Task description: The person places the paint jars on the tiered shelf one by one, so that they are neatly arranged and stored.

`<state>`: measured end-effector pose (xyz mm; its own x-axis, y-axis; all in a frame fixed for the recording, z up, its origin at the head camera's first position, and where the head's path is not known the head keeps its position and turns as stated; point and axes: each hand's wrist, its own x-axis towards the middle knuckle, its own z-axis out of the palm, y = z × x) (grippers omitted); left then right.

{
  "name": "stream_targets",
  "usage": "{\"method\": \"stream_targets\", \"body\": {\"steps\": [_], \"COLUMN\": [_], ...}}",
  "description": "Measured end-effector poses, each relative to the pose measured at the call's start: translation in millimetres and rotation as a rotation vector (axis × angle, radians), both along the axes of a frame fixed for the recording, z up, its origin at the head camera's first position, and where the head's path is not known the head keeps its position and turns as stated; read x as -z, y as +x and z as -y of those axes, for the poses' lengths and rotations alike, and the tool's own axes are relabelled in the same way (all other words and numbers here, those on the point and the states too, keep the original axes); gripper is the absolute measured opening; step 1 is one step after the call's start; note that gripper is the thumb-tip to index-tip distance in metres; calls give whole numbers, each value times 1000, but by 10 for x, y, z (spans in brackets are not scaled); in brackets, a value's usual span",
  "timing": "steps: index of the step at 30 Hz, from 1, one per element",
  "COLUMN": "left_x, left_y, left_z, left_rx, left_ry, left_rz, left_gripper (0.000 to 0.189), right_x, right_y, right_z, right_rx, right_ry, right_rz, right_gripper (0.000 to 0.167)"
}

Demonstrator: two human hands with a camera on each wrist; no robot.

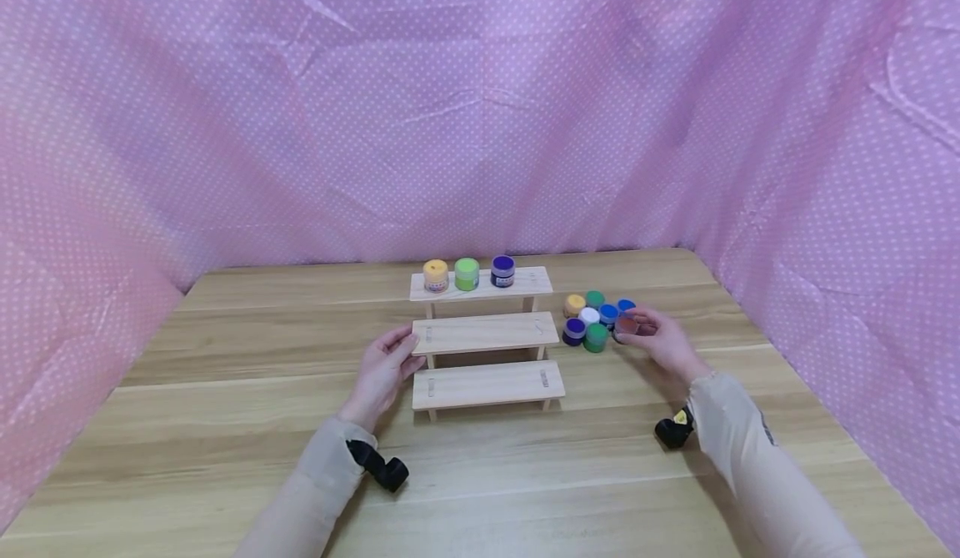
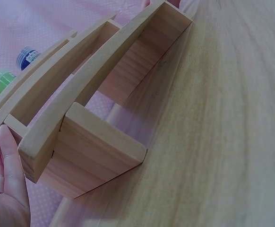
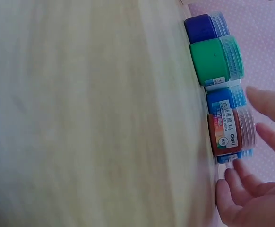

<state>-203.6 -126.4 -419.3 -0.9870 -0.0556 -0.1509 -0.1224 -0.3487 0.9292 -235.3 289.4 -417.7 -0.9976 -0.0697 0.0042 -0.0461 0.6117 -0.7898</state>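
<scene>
A three-tier wooden stand [image 1: 486,333] stands in the middle of the table. My left hand [image 1: 382,374] holds the left end of its middle tier, with a finger [image 2: 12,156] against the tier's end in the left wrist view. Beside the stand, my right hand [image 1: 663,345] reaches around a brown paint jar [image 3: 225,131]. Its fingers are spread close to the jar's lid in the right wrist view. The jar stands at the right of a cluster with a green jar [image 1: 596,338], a purple jar [image 1: 573,331], a white jar [image 1: 589,316] and blue jars [image 1: 608,316].
On the top tier stand a yellow-orange jar [image 1: 436,276], a light green jar [image 1: 467,274] and a dark purple jar [image 1: 502,272]. Another yellow jar [image 1: 574,304] and green jar [image 1: 595,299] are at the cluster's back. A pink dotted curtain [image 1: 480,124] hangs behind the wooden table [image 1: 262,358].
</scene>
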Motion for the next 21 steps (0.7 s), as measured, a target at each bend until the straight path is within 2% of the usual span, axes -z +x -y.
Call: {"method": "stream_targets", "body": {"steps": [5, 11, 21], "left_x": [7, 2, -3], "left_y": [4, 7, 10], "left_z": [7, 4, 6], "left_rx": [4, 21, 16], "left_ry": [-5, -21, -37], "left_rz": [-4, 7, 12], "left_gripper": [24, 33, 34], "right_x": [13, 24, 21], "right_y": [3, 9, 3], "right_z": [16, 41, 54], "right_rx": [-16, 23, 60], "right_ry": [9, 7, 55], "right_rz": [3, 13, 12], "right_gripper": [58, 54, 50]}}
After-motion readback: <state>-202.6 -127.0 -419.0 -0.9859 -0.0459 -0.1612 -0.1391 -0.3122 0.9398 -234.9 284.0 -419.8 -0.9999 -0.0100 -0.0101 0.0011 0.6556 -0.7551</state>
